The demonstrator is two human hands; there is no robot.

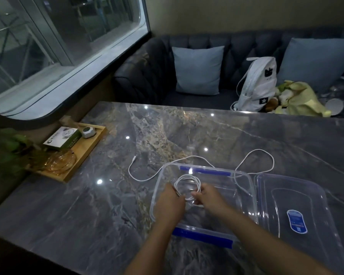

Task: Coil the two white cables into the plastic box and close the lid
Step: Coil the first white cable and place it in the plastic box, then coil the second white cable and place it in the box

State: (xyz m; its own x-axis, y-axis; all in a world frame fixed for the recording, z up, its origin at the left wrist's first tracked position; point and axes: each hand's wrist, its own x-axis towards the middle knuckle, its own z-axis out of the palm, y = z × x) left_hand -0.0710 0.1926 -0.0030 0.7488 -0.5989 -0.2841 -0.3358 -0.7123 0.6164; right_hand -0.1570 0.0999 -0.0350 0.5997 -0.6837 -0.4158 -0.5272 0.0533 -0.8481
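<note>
A clear plastic box [244, 187] with blue clips stands open on the marble table. Inside it lies a coiled white cable [187, 178], wound into a small ring. My left hand [169, 205] and my right hand [209, 197] are both inside the box, each pinching a side of that coil. A second white cable [254, 155] lies loose on the table behind the box, looping from a plug at the left to a big loop at the right, with one part draped over the box's far rim. The clear lid [298, 205] rests flat to the right of the box.
A wooden tray [87, 151] with a small carton, a white gadget and amber glass dishes sits at the table's left edge beside a plant [10, 149]. Behind the table is a dark sofa with blue cushions, a white backpack [256, 86] and a yellow-green cloth.
</note>
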